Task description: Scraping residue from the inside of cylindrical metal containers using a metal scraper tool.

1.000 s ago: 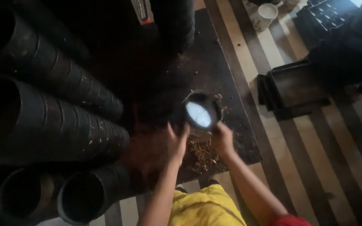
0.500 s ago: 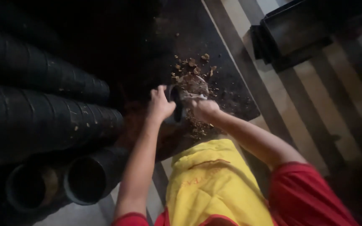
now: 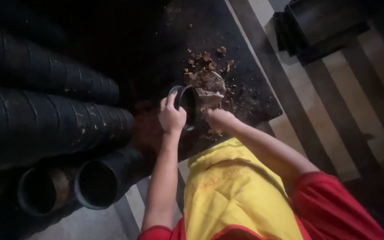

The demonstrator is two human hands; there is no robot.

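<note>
Striped floor tiles show to the right of a dark mat (image 3: 245, 93) strewn with brown crumbs of soil (image 3: 207, 60), and stacks of black plastic pots (image 3: 45, 124) lie on their sides well to the left of the hands. Left hand (image 3: 172, 118) is clamped on the rim of a small black pot (image 3: 187, 104) tipped on its side, fingers curled over the edge. Right hand (image 3: 218, 119) sits just beside the pot's mouth, pressed against a brown clump of soil (image 3: 210, 86) spilling out beyond it; whether it grips anything cannot be told.
</note>
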